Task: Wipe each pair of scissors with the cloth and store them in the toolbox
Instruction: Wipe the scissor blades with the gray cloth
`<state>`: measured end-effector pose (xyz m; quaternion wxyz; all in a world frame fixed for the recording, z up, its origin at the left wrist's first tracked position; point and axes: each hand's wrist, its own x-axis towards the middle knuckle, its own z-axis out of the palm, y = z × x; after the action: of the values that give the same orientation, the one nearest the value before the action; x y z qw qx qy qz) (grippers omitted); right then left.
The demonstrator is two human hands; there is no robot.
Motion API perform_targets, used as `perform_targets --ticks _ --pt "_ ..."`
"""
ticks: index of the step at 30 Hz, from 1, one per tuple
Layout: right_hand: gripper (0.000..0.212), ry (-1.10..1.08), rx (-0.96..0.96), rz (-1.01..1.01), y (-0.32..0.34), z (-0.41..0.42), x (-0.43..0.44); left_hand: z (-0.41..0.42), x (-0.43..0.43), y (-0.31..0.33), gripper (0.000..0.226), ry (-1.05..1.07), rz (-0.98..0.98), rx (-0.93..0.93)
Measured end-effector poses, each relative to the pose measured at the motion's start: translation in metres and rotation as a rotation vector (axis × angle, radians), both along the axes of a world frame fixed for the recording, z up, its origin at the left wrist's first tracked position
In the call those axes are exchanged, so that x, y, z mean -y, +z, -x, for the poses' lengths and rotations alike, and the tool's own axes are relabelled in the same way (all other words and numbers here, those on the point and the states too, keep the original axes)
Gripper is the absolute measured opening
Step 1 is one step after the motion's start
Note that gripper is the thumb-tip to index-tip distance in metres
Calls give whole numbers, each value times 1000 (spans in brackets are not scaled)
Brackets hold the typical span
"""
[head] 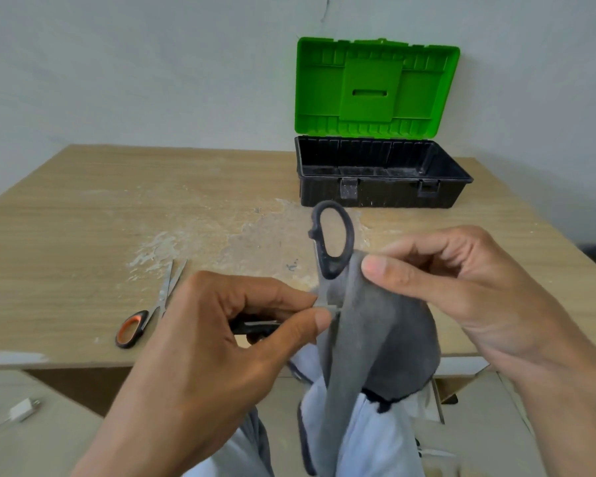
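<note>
The left hand (pixel 214 339) pinches the blade of the black scissors (pixel 348 235) between thumb and forefinger, with the handle loop standing above the grip. Just right of it, the right hand (pixel 461 280) pinches the grey cloth (pixel 375 332), which hangs below. Orange-handled scissors (pixel 148 313) lie to the left on the table (pixel 117 208); the open toolbox (pixel 379 192) sits beyond.

Both forearms reach in from the bottom edge, with the hands raised close together in front of the body. The left hand (pixel 221 339), its back to the camera, pinches the metal blade of the black-handled scissors (pixel 350 235) between thumb and forefinger. The right hand (pixel 461 287), fingers curled, pinches the grey cloth (pixel 375 332) under its thumb.
</note>
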<state>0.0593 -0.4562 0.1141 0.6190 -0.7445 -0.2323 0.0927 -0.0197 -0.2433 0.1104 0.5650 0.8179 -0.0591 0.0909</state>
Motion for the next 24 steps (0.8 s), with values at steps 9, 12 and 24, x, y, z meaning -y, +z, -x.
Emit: perform_targets --ticks 9,12,24 --pt "23 82 118 211 1 13 -4 -6 1 -2 12 35 83 -14" --pt "21 74 129 236 1 11 -6 -5 0 -5 16 25 77 -34" --pt "18 77 54 311 6 7 9 -2 -6 -3 10 -17 105 -131"
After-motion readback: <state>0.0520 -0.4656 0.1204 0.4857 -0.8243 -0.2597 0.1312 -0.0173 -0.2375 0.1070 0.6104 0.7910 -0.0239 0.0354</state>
